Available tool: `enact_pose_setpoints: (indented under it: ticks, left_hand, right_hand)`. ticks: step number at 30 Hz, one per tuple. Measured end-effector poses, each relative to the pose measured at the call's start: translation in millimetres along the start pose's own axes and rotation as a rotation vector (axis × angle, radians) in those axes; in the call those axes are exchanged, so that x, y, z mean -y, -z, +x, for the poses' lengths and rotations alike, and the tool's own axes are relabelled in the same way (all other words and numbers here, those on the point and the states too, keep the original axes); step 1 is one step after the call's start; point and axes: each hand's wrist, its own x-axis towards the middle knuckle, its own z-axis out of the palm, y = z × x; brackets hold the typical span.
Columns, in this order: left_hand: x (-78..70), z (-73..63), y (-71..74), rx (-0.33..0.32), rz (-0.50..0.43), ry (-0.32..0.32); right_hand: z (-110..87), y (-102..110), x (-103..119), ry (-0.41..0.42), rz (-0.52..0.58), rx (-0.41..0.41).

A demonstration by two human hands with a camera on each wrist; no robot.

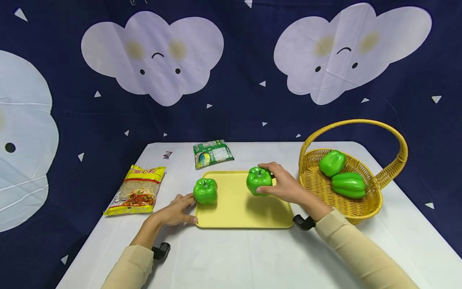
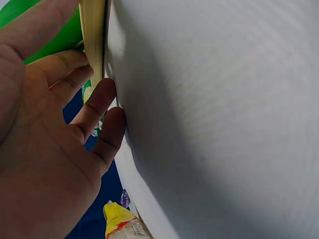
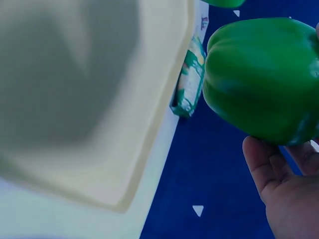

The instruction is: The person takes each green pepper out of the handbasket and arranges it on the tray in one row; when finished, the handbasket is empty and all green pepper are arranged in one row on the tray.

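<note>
My right hand [image 1: 285, 185] grips a green bell pepper [image 1: 258, 181] between thumb and fingers, holding it above the right half of a yellow tray [image 1: 234, 212]. In the right wrist view, that bell pepper [image 3: 264, 82] hangs clear of the tray, and a shadow falls on the tray. Another green bell pepper [image 1: 205, 191] sits on the tray at its left edge. Beside that edge lies my left hand [image 1: 177, 212], its fingers loosely extended. In the left wrist view, the fingers of my left hand [image 2: 60, 124] reach the tray's rim [image 2: 94, 35] and the white tabletop.
On the right stands a yellow wicker basket [image 1: 314, 188] with a tall handle and two green bell peppers [image 1: 348, 185] inside. A yellow food packet [image 1: 138, 190] lies at the left, a green packet [image 1: 213, 153] behind the tray. A small purple wrapper [image 1: 167, 155] is at the back left.
</note>
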Motion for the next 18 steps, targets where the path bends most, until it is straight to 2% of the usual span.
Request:
enact_pose_setpoints:
  ticks: [11,18]
  left_hand:
    - [0.9,0.6,0.0,0.002,0.005,0.0]
    - [1.0,0.4,-0.2,0.007,-0.004,0.013]
  right_hand:
    - [11.9,-25,-1,-0.015,0.049,0.039]
    - [19.6,-40,-2,-0.02,0.043,0.058]
